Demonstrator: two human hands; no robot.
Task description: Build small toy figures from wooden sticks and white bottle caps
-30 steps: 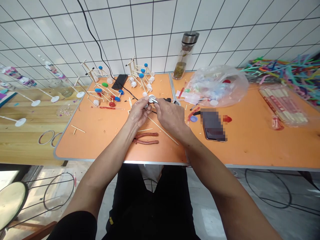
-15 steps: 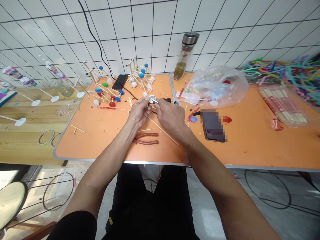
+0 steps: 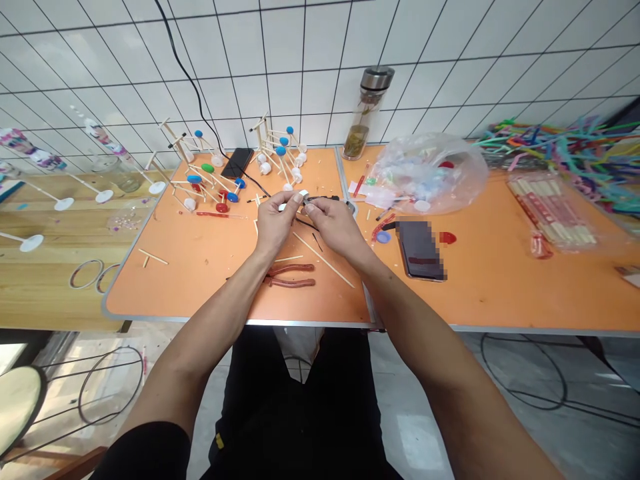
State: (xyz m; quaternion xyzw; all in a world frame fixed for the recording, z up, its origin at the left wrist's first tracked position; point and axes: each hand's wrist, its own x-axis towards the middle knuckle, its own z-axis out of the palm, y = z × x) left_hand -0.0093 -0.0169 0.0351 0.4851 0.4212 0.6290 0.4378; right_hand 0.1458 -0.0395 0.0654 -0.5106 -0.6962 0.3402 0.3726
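Note:
My left hand point(image 3: 274, 223) and my right hand point(image 3: 336, 227) meet above the middle of the orange folding table point(image 3: 200, 280). The left fingers pinch a small white plastic piece point(image 3: 294, 199), seen nearly edge-on. My right fingertips hold a thin metal tool point(image 3: 311, 199) against it, its exact kind too small to tell. A black item point(image 3: 327, 197) lies just beyond them. Red-handled pliers point(image 3: 290, 277) and a loose wooden stick point(image 3: 323, 259) lie below my hands.
Stick models with blue and red caps point(image 3: 280, 150) stand at the table's back left, beside a black phone point(image 3: 237, 163). To the right are a clear plastic bag point(image 3: 430, 175), a pixelated phone point(image 3: 420, 250), a glass bottle point(image 3: 364, 113) and colourful straws point(image 3: 560, 150).
The white piece now shows more edge-on, and both hands have shifted slightly closer together. The whole view has moved a little, with the table lower-left in the frame.

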